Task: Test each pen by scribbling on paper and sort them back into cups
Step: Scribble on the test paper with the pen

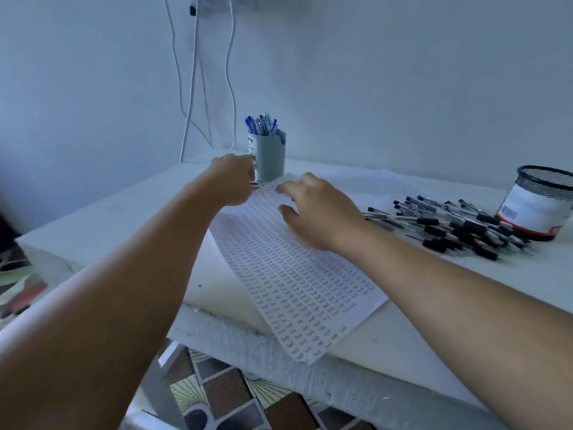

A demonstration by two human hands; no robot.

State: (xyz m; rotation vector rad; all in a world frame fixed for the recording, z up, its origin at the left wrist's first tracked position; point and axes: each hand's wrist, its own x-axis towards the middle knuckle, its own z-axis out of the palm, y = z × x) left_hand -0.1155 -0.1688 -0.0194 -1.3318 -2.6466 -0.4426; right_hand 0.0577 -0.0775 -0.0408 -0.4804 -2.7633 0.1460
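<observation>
A sheet of paper [294, 274] covered in rows of small scribbles lies slanted across the white table [102, 218]. My right hand [319, 209] rests on its upper part with fingers spread and relaxed. At the paper's far corner my left hand [234, 178] is curled, and something small and dark shows at its fingertips; I cannot tell what it is. Just behind stands a grey cup [269, 156] full of blue pens [262, 124]. A heap of black pens [455, 225] lies to the right, beside a black mesh cup [539, 200] with a white label.
Cables [192, 88] hang down the wall behind the grey cup. The table's front edge has a rough white foam strip [248, 339]. Patterned floor tiles [235, 395] show below, and a colourful cloth [18, 290] sits at the left edge.
</observation>
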